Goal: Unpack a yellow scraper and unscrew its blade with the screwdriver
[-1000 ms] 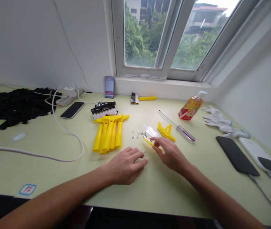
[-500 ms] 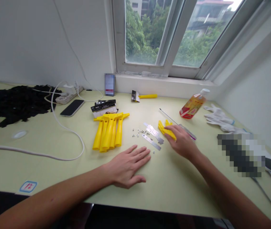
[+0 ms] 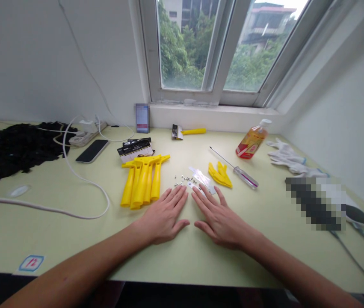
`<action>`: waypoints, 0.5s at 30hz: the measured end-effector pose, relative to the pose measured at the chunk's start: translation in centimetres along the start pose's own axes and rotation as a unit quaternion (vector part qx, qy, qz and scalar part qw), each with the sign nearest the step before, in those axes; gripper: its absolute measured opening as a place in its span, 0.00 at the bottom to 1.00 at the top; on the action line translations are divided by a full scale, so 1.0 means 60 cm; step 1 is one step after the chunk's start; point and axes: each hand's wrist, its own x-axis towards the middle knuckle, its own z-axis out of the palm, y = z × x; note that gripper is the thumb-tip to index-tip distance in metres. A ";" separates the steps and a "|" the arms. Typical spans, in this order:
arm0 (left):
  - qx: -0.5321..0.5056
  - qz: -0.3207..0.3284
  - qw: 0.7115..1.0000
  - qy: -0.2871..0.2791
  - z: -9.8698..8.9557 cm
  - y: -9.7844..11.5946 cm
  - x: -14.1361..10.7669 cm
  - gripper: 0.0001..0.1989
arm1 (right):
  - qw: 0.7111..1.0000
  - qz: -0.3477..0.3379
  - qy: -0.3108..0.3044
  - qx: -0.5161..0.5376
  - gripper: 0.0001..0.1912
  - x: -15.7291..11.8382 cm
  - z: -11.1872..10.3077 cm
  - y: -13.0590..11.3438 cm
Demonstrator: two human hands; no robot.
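Metal strips [image 3: 200, 176], thin, light and stiff, best pinched by their edges, lay on the desk [image 3: 182, 261] just beyond the left hand [image 3: 162, 218] and right hand [image 3: 220, 222], whose fingers [image 3: 202, 200] rested flat, released, gripping nothing.

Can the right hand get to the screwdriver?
Probably yes: the right hand lies open on the desk nearby, and the way to the screwdriver looks free. The yellow plastic pieces lie beside it, not between.
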 end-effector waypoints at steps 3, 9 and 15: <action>-0.004 0.024 1.000 0.009 -0.003 0.003 0.001 0.35 | 0.999 0.023 0.010 -0.019 0.38 -0.014 0.004 0.002; -0.040 0.110 0.993 -0.005 -0.009 0.009 0.010 0.35 | 0.998 0.009 0.024 -0.056 0.39 -0.090 0.016 -0.017; -0.056 0.116 0.991 -0.025 -0.005 0.006 0.018 0.35 | 0.997 0.021 0.045 -0.061 0.38 -0.127 0.017 -0.050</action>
